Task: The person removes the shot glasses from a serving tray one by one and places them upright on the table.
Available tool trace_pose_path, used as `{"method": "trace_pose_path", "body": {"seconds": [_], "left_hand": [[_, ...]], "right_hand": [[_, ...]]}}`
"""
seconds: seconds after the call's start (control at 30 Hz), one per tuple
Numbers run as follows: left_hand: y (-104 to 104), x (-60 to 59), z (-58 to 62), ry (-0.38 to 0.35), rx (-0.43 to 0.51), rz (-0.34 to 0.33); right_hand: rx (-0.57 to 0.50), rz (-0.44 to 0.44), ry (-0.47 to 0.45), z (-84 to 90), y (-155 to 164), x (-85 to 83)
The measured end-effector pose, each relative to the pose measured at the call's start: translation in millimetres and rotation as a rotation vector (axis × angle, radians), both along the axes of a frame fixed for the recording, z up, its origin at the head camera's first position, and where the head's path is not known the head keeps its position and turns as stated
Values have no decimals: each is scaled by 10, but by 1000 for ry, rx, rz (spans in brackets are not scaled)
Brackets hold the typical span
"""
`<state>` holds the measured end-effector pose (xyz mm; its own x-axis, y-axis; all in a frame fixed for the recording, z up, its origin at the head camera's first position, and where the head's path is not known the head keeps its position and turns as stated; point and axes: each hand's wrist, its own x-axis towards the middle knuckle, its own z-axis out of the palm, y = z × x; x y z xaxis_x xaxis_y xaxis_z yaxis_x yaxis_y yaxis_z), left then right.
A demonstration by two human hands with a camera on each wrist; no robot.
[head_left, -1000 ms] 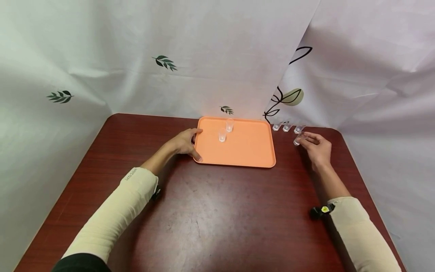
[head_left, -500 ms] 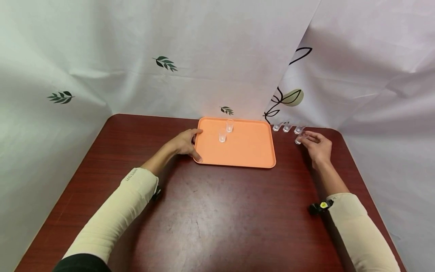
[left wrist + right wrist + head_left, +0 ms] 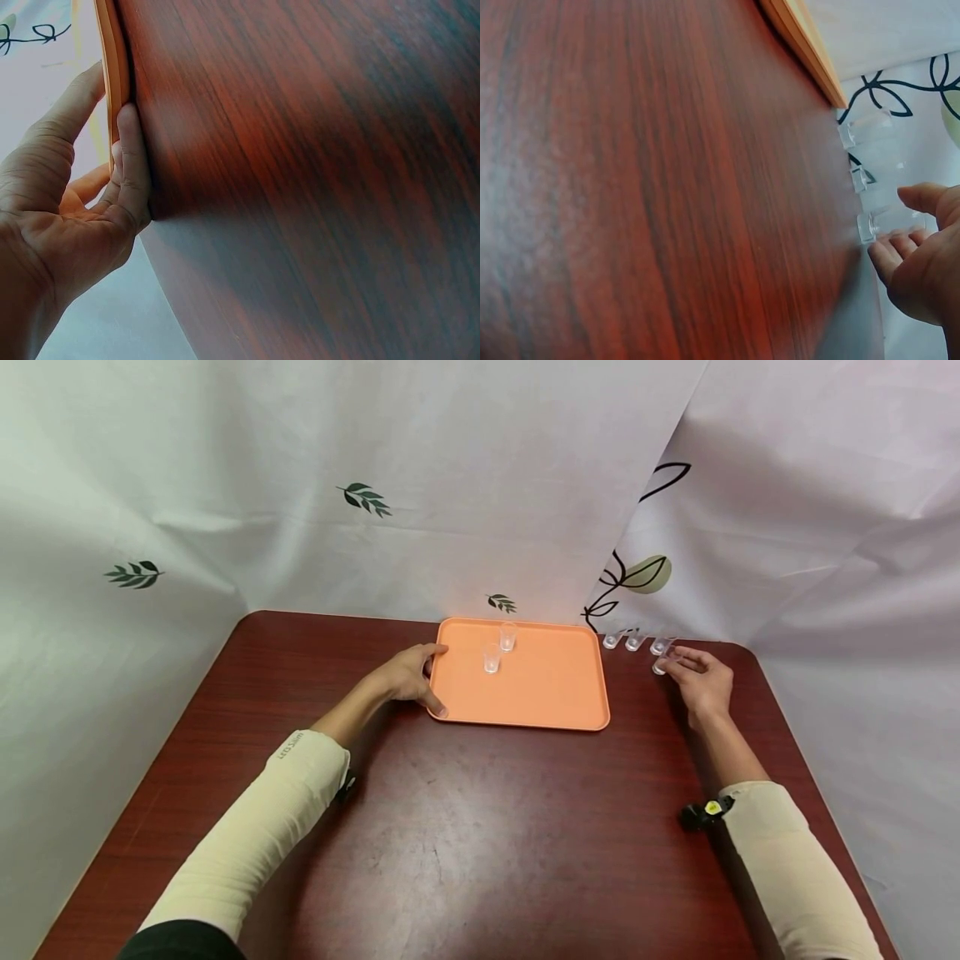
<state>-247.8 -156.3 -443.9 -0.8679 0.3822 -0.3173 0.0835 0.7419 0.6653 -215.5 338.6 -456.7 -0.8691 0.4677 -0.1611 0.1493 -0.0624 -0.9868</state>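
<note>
An orange tray (image 3: 525, 685) lies at the back of the table, with two clear shot glasses standing on it, one nearer (image 3: 491, 660) and one farther (image 3: 507, 637). My left hand (image 3: 408, 675) grips the tray's left edge, its thumb and fingers spread along the rim; the left wrist view shows fingers (image 3: 131, 161) against the tray's side. Right of the tray, my right hand (image 3: 701, 685) pinches another clear shot glass (image 3: 660, 667) between thumb and fingers, low over the table. Its upper part is partly hidden by the fingers.
Along the back edge stand more clear shot glasses: one near the tray (image 3: 611, 641), a middle one (image 3: 633, 642) and one close to my right hand (image 3: 659, 646). A pale leaf-patterned curtain (image 3: 420, 552) hangs right behind the dark red wooden table (image 3: 480, 827).
My right hand has shifted slightly back with its shot glass, closer to the row at the back edge. The left hand and the tray have stayed in place.
</note>
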Motion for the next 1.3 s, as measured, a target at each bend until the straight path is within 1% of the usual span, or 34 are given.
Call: {"method": "trace_pose_path", "body": {"seconds": [0.2,0.4,0.63,0.8,0.9,1.1,1.3], "left_hand": [[2,-1,0,-7,5,6],[8,3,9,-3,1,3],[1,3,9,-13,-7,-2],[-7,5,22,-22,-14,-5],[-10,10,24,-24,-14,-5],[-15,13,14,-31,-9,3],[2,5,9,-21,-15,3]], "right_hand": [[-20,-3,-1,10,4,3],[-14,-10,-12,19,11,27],[81,-22,-35,-10,35,100],[93,-27,-45,-10,53,155],[78,-25,-47,-7,52,197],[48,10,-62,5,40,287],[2,33,-41,6,18,347]]}}
